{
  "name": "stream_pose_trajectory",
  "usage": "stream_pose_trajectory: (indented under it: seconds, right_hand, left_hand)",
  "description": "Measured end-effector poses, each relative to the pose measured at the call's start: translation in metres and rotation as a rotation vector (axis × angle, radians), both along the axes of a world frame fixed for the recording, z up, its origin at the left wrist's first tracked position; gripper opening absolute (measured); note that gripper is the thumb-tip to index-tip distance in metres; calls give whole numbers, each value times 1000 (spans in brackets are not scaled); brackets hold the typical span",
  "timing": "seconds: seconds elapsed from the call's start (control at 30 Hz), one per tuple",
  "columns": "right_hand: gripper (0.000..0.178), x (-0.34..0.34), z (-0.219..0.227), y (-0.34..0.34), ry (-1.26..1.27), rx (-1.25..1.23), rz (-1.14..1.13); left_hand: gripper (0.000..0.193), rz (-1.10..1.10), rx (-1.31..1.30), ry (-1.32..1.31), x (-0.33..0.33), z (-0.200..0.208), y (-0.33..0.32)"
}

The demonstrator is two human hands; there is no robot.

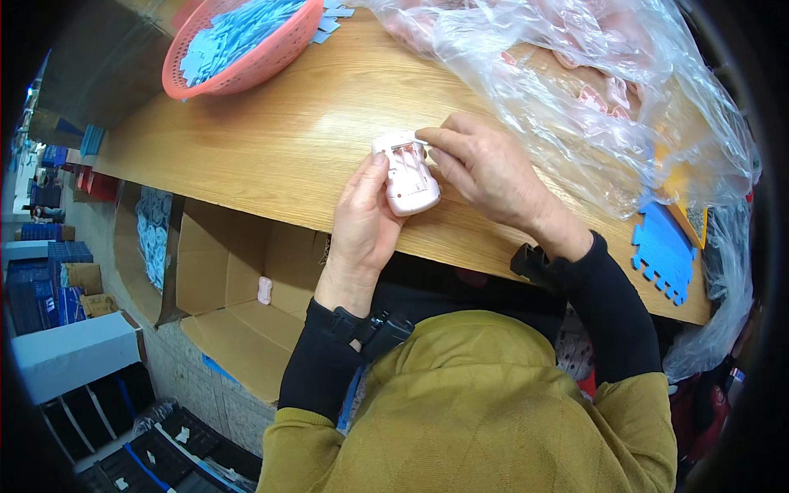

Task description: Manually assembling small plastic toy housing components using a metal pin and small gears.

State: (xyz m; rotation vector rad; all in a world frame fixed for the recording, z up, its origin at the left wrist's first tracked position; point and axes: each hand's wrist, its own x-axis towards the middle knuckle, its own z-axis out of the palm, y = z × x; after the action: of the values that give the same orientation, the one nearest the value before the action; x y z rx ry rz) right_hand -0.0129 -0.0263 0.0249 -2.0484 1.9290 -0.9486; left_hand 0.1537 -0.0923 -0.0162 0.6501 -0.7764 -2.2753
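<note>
My left hand (362, 205) grips a small pale pink plastic casing (415, 194) above the table's near edge, thumb along its left side. The casing's upturned face has an open recess like a battery compartment, with bits of metal at its top end. At the upper right corner of the casing is my right hand (485, 168), its thumb and forefinger pinched together. A small whitish bit shows at those fingertips, too small to name. The rest of the right fingers are curled.
A coral basket (279, 62) of light blue strips stands far left on the wooden table (271, 156). Clear plastic sheeting (526, 99) with pink parts covers the right, near a blue foam mat (664, 251). Below left, an open cardboard box (218, 271) holds one pink casing (265, 290).
</note>
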Motion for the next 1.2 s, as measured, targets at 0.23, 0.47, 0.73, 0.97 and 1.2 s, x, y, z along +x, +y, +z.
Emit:
stream_pose_trajectory:
  seconds: [0.23, 0.47, 0.73, 0.97, 1.2]
  right_hand:
    - [33, 16, 4, 8, 210, 61, -38]
    - [33, 29, 8, 8, 265, -14, -138]
    - [27, 38, 2, 10, 273, 6, -264]
    - [26, 41, 1, 12, 197, 7, -345]
    - [22, 40, -3, 7, -18, 2, -393]
  left_hand:
    - [34, 19, -45, -7, 2, 3, 1]
    - [31, 66, -78, -10, -2, 0, 7]
    - [30, 197, -170, -49, -18, 2, 22]
    - [33, 275, -301, -175, -31, 2, 27]
    - [37, 355, -725, -489, -40, -5, 22]
